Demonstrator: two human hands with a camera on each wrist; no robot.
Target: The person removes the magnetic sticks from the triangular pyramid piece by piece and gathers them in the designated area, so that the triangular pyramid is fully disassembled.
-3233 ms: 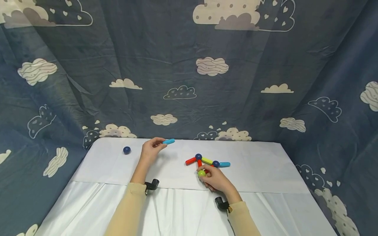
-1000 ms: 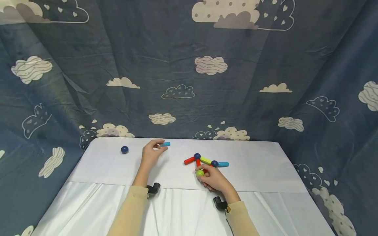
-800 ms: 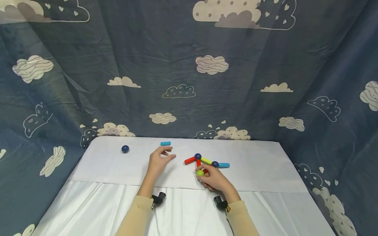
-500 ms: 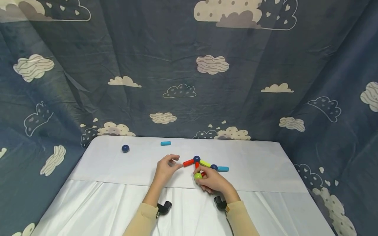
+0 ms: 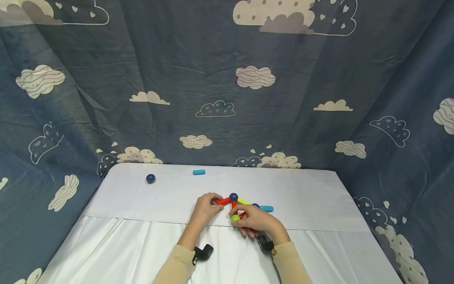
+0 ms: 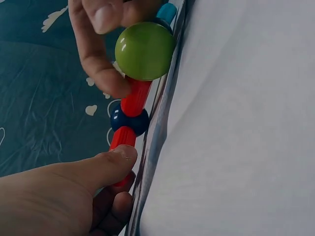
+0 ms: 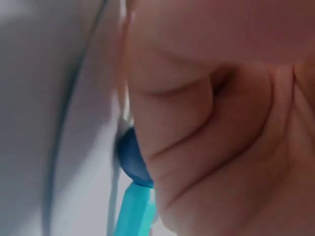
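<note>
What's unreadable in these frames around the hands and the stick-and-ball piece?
- Right wrist view: right hand fills the frame, blurred; only a blue ball and cyan stick peek out.
- Head view: red stick by the green ball mostly hidden under right fingers.
- Left wrist view: left hand covers the red stick's near end.

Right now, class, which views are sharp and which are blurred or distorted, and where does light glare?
Head view: evenly lit and sharp, its wide lens bowing the white table edges. Left wrist view: green ball crisp with a soft highlight, the left hand close to the lens and softer. Right wrist view: right hand fills the frame, badly out of focus.
</note>
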